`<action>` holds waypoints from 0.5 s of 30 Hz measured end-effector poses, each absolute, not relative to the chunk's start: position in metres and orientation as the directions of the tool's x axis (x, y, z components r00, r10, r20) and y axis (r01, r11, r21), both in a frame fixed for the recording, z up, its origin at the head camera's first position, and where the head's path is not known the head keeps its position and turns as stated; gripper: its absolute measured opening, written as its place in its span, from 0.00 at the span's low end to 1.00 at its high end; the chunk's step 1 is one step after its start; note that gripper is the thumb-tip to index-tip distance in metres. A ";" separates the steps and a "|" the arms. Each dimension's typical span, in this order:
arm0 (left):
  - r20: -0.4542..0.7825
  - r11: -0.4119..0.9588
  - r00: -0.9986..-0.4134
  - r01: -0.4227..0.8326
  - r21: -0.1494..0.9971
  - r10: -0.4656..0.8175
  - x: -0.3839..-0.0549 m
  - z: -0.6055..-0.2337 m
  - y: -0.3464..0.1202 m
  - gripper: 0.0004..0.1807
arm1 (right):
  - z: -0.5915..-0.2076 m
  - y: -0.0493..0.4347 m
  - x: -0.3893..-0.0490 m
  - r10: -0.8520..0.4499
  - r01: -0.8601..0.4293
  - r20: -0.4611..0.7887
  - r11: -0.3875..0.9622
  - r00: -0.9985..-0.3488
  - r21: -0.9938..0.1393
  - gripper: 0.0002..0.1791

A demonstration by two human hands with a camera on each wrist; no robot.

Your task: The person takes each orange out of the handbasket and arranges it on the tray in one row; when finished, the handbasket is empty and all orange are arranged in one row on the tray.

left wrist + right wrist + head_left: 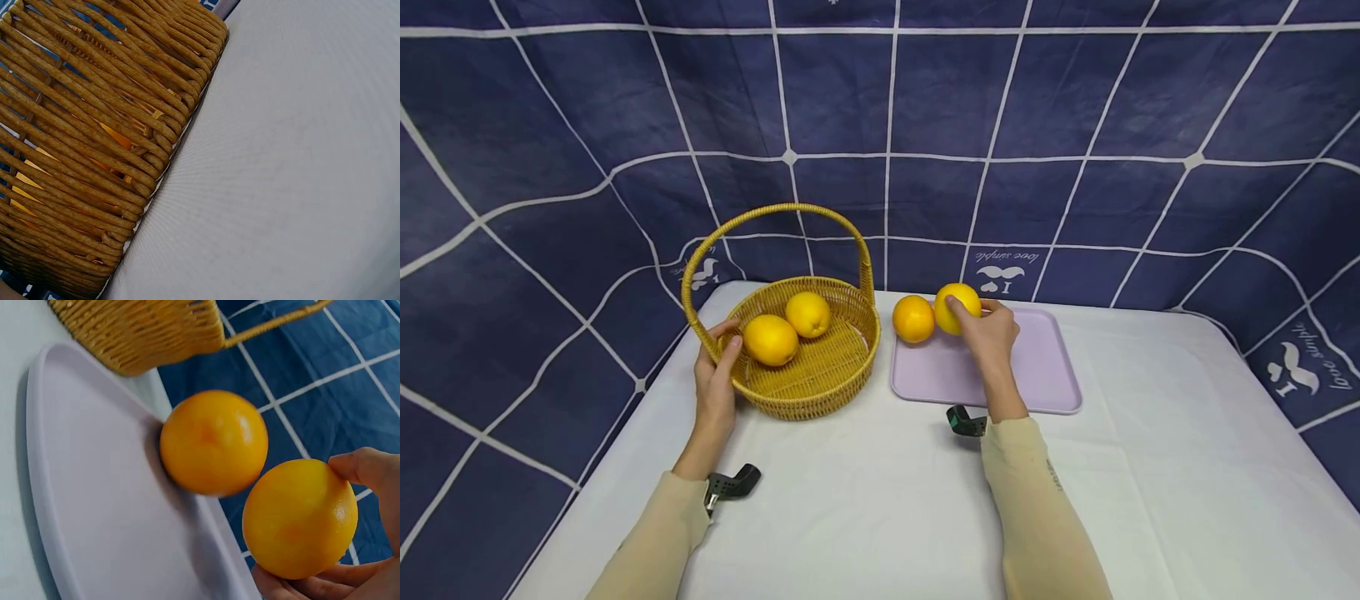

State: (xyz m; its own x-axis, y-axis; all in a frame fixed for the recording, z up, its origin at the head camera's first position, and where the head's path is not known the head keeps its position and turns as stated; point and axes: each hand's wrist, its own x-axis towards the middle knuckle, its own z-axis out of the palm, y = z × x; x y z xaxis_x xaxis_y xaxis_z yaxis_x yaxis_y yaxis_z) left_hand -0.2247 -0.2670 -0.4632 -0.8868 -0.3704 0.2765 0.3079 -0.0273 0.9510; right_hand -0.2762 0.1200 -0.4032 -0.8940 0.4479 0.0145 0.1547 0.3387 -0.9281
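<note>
One orange (957,309) in the right hand (992,331), held over the back part of the lilac tray (1026,367), with thumb and fingers set on opposite sides of the fruit and parted just enough to span it. Close beside it, at the tray's back left corner, a second orange (913,319); cannot tell whether touching the held one.

Left of the tray and apart from it, a golden wicker basket (805,407), upright on the white table (850,517), with a tall arched handle (796,207). Inside, near the left wall, a third orange (771,340); close behind it and to the right, a fourth orange (808,314). On the basket's left side, the left hand (715,379), with fingers and thumb bent around the rim, gap no wider than the woven wall.

In the left wrist view, mostly the basket's outer weave, with slivers of orange colour through the gaps. On both arms, beige sleeves (658,529) and black wrist devices (737,482). Behind everything, dark blue cloth (835,92) with white grid lines.
</note>
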 end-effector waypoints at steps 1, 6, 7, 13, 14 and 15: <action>0.277 -0.029 -0.886 0.309 0.951 -0.371 -0.225 -0.463 -0.267 0.24 | -0.404 0.121 -0.276 0.454 0.165 0.008 0.341 -0.891 -0.925 0.42; 0.271 -0.036 -0.887 0.305 0.952 -0.373 -0.226 -0.462 -0.266 0.24 | -0.410 0.123 -0.278 0.453 0.163 0.022 0.365 -0.891 -0.917 0.40; 0.269 -0.037 -0.888 0.304 0.952 -0.373 -0.226 -0.462 -0.266 0.24 | -0.411 0.123 -0.278 0.448 0.159 0.028 0.374 -0.894 -0.914 0.40; 0.267 -0.040 -0.890 0.302 0.952 -0.370 -0.226 -0.462 -0.267 0.24 | -0.418 0.123 -0.280 0.405 0.165 0.042 0.462 -0.913 -0.871 0.39; 0.266 -0.037 -0.890 0.301 0.953 -0.370 -0.226 -0.463 -0.267 0.24 | -0.419 0.124 -0.280 0.398 0.166 0.041 0.472 -0.917 -0.866 0.39; 0.267 -0.034 -0.890 0.300 0.953 -0.371 -0.226 -0.463 -0.267 0.24 | -0.420 0.124 -0.280 0.391 0.165 0.041 0.479 -0.919 -0.862 0.39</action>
